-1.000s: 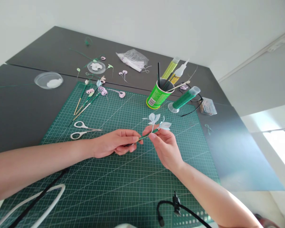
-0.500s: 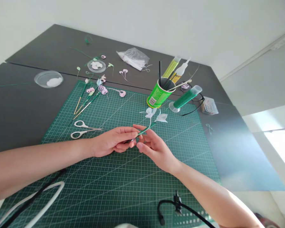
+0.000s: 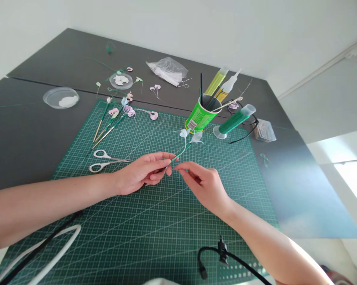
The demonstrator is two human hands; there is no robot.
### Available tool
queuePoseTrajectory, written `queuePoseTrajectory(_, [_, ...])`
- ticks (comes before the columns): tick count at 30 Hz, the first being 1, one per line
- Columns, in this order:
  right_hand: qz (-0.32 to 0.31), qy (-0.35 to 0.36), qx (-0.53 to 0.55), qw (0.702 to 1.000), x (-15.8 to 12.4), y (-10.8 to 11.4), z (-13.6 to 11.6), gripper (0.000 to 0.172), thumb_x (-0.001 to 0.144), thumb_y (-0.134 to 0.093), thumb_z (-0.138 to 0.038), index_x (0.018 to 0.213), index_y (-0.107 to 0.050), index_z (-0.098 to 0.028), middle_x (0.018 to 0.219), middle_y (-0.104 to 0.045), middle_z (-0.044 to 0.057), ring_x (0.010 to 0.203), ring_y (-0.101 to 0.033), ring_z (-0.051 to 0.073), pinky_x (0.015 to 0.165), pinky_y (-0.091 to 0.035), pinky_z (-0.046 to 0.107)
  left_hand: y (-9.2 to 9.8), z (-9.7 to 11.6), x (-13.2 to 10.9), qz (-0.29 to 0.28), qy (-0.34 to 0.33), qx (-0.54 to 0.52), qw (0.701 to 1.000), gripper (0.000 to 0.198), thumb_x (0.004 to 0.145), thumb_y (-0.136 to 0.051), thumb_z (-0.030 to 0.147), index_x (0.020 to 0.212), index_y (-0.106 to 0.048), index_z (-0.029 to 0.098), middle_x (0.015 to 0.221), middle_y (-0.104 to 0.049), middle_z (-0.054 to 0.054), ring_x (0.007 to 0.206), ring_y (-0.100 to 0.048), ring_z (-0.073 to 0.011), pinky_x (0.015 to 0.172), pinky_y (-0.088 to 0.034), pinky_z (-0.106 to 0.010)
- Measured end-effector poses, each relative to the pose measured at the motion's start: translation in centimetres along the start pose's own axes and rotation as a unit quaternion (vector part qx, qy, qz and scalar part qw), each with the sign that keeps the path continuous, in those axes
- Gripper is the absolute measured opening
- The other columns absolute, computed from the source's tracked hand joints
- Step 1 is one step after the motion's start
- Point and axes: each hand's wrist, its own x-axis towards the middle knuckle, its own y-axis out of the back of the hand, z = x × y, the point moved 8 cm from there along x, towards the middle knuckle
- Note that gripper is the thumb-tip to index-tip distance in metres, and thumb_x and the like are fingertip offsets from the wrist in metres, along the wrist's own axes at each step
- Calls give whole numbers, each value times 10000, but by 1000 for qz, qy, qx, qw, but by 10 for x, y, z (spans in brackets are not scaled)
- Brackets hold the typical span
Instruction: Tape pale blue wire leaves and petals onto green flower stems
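Note:
My left hand (image 3: 150,170) is closed around a thin stick wrapped in green thread (image 3: 180,153). From its upper end spread pale blue-white petals (image 3: 196,137) on fine stems, reaching up and right in front of the green can. Just right of the stick is my right hand (image 3: 203,184), thumb and forefinger pinched together; whatever thin thing may be between them does not show. White-handled scissors (image 3: 102,160) lie with blades partly open left of my left hand, on the green cutting mat (image 3: 136,229).
The green can (image 3: 202,116) holds sticks and tools. Right of it are a spool of green thread (image 3: 234,122), glasses (image 3: 254,128) and a clear box (image 3: 264,130). Several finished-looking flower sticks (image 3: 107,126) lie back left. Cables (image 3: 222,251) cross the front.
My right hand has come away from under the stick and its fingers have closed into a pinch. The left hand has tilted the petals slightly up and left.

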Motion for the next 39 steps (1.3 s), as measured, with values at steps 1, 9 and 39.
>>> queuePoseTrajectory(1, [5, 10, -6, 1000, 0, 1, -2, 174, 1041, -567, -180, 1049, -740, -162, 565, -399, -88, 479, -312, 65, 460, -265, 227, 0, 1, 0, 3, -3, 10, 1000, 288, 961, -741, 319, 1172, -622, 163, 805, -648, 27, 502, -330, -28, 438, -214, -164])
queuePoseTrajectory(9, [1, 35, 19, 999, 0, 8, -10, 153, 1010, -612, -162, 987, -759, -127, 534, -343, -103, 454, -273, 53, 437, -241, 222, 0, 7, -1, 23, -23, 161, 986, 227, 997, -639, 327, 1134, -611, 149, 866, -721, -19, 494, -369, -36, 443, -226, -206])
queuePoseTrajectory(39, [32, 80, 164, 983, 0, 59, -34, 211, 951, -713, -200, 1054, -875, -285, 619, -731, -29, 425, -428, 88, 397, -310, 265, -18, 10, -10, 28, -44, 593, 804, 225, 1046, -550, 321, 1045, -741, 203, 889, -800, 2, 568, -539, -118, 578, -377, -262])
